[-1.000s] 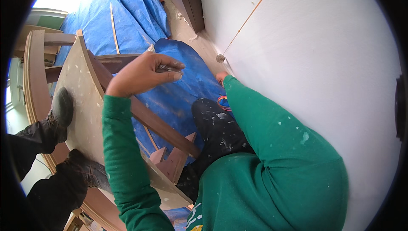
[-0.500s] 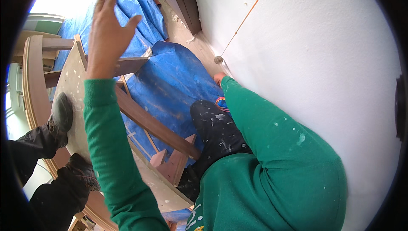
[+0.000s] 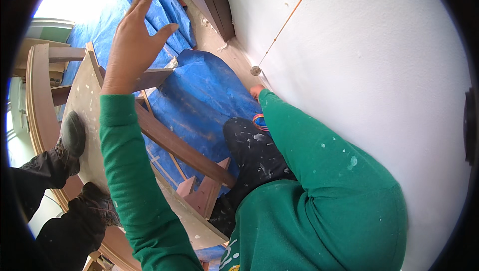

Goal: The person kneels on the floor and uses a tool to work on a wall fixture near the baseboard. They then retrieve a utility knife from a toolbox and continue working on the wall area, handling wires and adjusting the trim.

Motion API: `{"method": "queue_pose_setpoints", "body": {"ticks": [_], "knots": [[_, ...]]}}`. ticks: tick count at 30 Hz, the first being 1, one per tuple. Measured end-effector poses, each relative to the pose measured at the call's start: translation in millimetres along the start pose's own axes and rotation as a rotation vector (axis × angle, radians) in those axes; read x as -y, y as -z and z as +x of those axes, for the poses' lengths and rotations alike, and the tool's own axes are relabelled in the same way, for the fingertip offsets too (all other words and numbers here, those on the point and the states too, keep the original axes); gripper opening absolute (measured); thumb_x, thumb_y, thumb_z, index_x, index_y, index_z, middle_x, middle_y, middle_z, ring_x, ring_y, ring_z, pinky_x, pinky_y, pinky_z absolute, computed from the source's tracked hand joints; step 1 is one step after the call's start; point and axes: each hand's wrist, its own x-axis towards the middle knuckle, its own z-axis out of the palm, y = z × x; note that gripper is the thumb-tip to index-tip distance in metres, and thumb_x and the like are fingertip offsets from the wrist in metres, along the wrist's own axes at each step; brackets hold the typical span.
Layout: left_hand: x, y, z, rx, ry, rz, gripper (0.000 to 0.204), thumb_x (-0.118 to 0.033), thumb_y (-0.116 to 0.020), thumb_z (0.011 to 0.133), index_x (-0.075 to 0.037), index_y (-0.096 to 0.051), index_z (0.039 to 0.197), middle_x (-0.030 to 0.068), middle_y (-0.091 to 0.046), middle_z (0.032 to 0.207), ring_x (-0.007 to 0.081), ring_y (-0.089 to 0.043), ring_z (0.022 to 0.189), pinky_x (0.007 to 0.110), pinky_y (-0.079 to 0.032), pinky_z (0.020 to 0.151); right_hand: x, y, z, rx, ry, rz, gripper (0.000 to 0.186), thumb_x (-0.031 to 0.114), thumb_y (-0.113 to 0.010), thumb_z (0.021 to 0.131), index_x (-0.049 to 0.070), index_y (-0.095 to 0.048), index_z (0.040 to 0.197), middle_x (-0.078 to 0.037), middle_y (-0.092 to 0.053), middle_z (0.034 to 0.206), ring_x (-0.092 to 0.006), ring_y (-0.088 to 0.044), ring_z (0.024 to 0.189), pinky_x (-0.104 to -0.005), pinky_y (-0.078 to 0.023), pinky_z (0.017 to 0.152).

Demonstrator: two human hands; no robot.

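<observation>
My left hand (image 3: pixel 134 46) is raised at the upper left, empty, with the thumb spread away from the fingers. Beneath it are a curved wooden piece and a blue tarp (image 3: pixel 199 86). Close to the foot of the white wall, my right hand (image 3: pixel 256 91) is mostly covered by my green sleeve, so its fingers are too hidden to read. Just above that hand hangs a small round metal weight (image 3: pixel 255 71) on an orange string (image 3: pixel 289 19) running up along the wall. A coil of colourful cord (image 3: pixel 259 122) shows beside my right forearm, near my knee.
On the left, another person's dark shoes (image 3: pixel 73 134) stand on a paint-spotted curved stair tread (image 3: pixel 85 96). A wooden beam (image 3: pixel 184 146) crosses toward my legs. The white wall (image 3: pixel 379 61) fills the right side, and a brown door frame (image 3: pixel 217 9) meets it at the top.
My left hand has shifted slightly to the right and tilted, its fingers leaning right. My right arm and the hanging weight look nearly unchanged.
</observation>
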Motion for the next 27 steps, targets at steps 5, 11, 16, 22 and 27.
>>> {"method": "queue_pose_setpoints", "body": {"ticks": [5,11,16,22,27], "knots": [[3,11,-4,0.76,0.318,-0.538,0.071,-0.039,-0.077,0.088,-0.008,-0.052,0.147,0.0205,-0.06,0.14,0.0343,-0.057,0.13,0.043,-0.045,0.11,3,-5,1,-0.005,-0.023,0.031,0.017,0.012,-0.06,0.072,0.0,-0.073,0.074,-0.015,-0.071,0.069,-0.0245,-0.07,0.06,-0.0376,-0.05,0.049],[-1,-4,1,0.552,0.243,-0.436,0.065,-0.044,-0.075,0.087,-0.009,-0.06,0.139,0.0237,-0.063,0.135,0.0382,-0.061,0.125,0.044,-0.046,0.107,-8,3,5,-0.023,-0.03,0.021,0.018,0.012,-0.061,0.072,0.0,-0.073,0.076,-0.015,-0.073,0.072,-0.0242,-0.071,0.062,-0.0367,-0.051,0.05],[-14,7,1,0.352,0.162,-0.026,0.065,-0.04,-0.08,0.083,0.002,-0.065,0.13,0.0234,-0.069,0.122,0.0353,-0.065,0.118,0.038,-0.048,0.106,12,4,-3,0.045,0.026,-0.209,0.017,0.011,-0.061,0.073,0.001,-0.074,0.078,-0.014,-0.073,0.073,-0.0238,-0.071,0.063,-0.0362,-0.051,0.051],[12,-10,9,0.165,0.164,-0.034,0.078,-0.045,-0.079,0.086,-0.002,-0.051,0.145,0.0229,-0.054,0.146,0.0389,-0.053,0.134,0.045,-0.043,0.112,9,4,-7,-0.029,-0.014,-0.14,0.017,0.011,-0.06,0.074,0.003,-0.074,0.076,-0.012,-0.072,0.068,-0.0225,-0.071,0.06,-0.0366,-0.049,0.05],[11,0,5,0.424,0.2,-0.627,0.078,-0.044,-0.078,0.084,-0.001,-0.053,0.144,0.0246,-0.056,0.142,0.0381,-0.055,0.132,0.042,-0.044,0.111,15,6,-9,-0.02,-0.071,-0.036,0.017,0.012,-0.059,0.075,0.004,-0.074,0.074,-0.012,-0.072,0.068,-0.0217,-0.07,0.059,-0.0364,-0.048,0.048]]}}
